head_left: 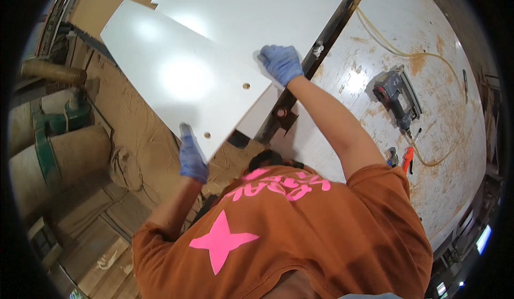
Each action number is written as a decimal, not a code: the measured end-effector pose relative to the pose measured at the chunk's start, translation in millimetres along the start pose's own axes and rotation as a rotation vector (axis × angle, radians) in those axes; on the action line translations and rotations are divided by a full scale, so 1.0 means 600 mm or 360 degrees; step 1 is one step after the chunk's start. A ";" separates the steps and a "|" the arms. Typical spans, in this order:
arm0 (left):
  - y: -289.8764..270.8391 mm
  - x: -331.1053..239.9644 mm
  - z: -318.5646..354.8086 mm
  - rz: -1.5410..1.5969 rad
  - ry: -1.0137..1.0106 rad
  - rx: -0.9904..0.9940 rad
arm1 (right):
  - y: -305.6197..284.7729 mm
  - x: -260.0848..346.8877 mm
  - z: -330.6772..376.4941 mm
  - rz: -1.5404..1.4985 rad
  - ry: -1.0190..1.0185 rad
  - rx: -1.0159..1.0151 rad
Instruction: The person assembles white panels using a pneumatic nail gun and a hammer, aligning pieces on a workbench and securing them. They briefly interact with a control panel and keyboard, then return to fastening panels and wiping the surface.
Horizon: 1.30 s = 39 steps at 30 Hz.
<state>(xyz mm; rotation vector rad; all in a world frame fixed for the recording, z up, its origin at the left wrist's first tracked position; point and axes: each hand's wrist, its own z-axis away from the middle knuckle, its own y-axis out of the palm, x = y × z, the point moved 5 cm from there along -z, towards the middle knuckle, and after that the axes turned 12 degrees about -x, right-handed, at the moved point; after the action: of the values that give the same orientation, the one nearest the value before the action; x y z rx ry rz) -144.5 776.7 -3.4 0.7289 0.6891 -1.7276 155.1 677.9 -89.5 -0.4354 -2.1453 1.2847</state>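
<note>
A white panel (155, 58) with two round holes lies at a slant over a larger white board (257, 9). My left hand (191, 157), in a blue glove, grips the panel's near left edge, its thumb on the top face beside one hole and its fingers out of sight underneath. At the panel's right corner, my right hand (282, 64), gloved too, is closed with curled fingers. It covers the corner and seems to hold the edge there; its fingertips are partly hidden.
On the white worktable (342, 122) to the right lie a nail gun (399, 95), a yellowish air hose (396, 50), an orange-handled tool (408, 159) and sawdust. A dark rail (326, 36) edges the table. Large green-banded cylinders (69, 149) stand at left.
</note>
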 end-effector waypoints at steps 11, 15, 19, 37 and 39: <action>-0.023 -0.182 0.107 0.0264 0.0186 0.0197 | -0.026 -0.014 0.040 -0.1352 0.0769 0.0000; 0.015 -0.124 0.132 0.0122 0.0230 0.0561 | -0.168 0.126 0.124 -0.2823 0.1156 0.0491; 0.084 0.020 0.183 0.0224 -0.0226 0.0726 | -0.259 0.155 0.174 -0.3083 0.1656 0.0268; 0.281 0.334 0.359 -0.0239 -0.0282 0.1794 | -0.580 -0.226 0.967 -0.2557 0.1919 -0.1167; 0.343 0.387 0.423 -0.0496 -0.0249 0.2034 | -0.597 -0.218 1.102 -0.2183 0.2061 -0.1467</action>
<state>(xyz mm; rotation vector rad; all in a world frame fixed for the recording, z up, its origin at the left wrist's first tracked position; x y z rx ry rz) -32.2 393.0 -35.1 1.3375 -0.5641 -2.4162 -157.9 -17.1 -52.6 0.0088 -1.1184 -0.6943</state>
